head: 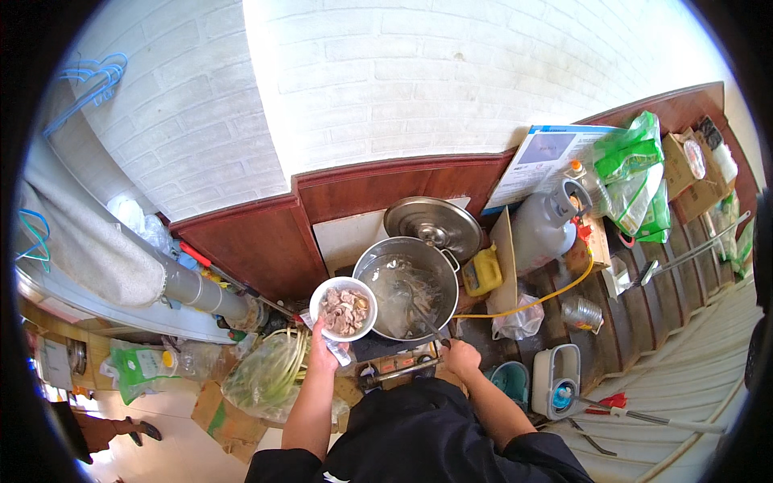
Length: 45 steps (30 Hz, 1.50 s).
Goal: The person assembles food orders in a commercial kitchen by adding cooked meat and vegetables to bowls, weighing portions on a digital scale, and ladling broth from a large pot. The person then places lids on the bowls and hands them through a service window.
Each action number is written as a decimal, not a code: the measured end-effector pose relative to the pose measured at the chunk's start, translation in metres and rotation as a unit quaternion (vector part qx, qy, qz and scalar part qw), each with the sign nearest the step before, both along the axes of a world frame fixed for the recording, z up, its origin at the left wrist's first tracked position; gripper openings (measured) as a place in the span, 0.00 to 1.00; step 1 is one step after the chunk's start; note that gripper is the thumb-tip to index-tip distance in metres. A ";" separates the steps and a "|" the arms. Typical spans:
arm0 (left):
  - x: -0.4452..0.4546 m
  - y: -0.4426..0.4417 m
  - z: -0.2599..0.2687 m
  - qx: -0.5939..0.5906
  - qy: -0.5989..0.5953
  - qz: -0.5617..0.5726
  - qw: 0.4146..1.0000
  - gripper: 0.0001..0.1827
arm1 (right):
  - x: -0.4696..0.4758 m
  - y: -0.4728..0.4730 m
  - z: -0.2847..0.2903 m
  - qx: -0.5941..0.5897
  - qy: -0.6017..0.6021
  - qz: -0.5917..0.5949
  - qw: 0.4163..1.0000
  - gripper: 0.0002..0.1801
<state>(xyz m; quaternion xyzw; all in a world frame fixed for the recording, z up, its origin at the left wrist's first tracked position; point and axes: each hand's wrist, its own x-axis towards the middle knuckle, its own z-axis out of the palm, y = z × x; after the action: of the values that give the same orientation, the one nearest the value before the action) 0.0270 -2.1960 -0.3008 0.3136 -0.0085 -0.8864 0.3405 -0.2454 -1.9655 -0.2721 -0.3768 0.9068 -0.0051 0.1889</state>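
Note:
My left hand [324, 352] holds a white bowl [315, 308] with pieces of meat [345, 311] in it, at the left rim of a large metal stockpot [445, 268]. Something pale, like paper or cloth, lies between the fingers and the bowl. At the pot's front right, my right hand [461, 358] grips the dark handle of a utensil [427, 320]; its far end is down in the cloudy, steaming liquid and cannot be made out. Behind the pot a round metal lid [432, 224] leans with its knob towards me.
Right of the pot stand a yellow plastic jug [483, 271], a cardboard panel [505, 259] and a gas cylinder [539, 232] with a yellow hose [543, 297]. A mop bucket [554, 386] is at lower right. Bagged green vegetables [266, 374] lie at left. A person's legs [109, 431] show at lower left.

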 end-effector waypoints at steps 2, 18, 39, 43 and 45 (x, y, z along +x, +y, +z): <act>0.003 0.001 -0.004 -0.002 -0.005 0.003 1.000 0.28 | -0.004 0.003 -0.019 -0.061 -0.155 -0.120 0.979 0.20; 0.008 -0.015 -0.034 0.049 -0.100 -0.010 0.994 0.24 | 0.033 0.086 0.094 -0.182 -0.487 -0.346 0.781 0.17; -0.057 -0.017 -0.026 0.039 -0.015 -0.041 0.998 0.28 | 0.063 0.088 0.201 -0.216 -0.404 -0.218 0.862 0.16; -0.057 -0.019 -0.006 0.026 -0.032 -0.036 0.998 0.29 | 0.067 0.085 0.210 -0.226 -0.297 -0.158 0.914 0.15; -0.056 -0.020 -0.010 0.025 -0.033 -0.032 0.999 0.29 | 0.066 0.087 0.209 -0.229 -0.231 -0.111 0.939 0.16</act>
<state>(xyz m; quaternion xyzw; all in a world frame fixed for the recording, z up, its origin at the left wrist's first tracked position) -0.0292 -2.2162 -0.3108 0.3505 -0.0070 -0.8859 0.3037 -0.1794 -1.8790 -0.0632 -0.2950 0.8484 -0.3211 0.3002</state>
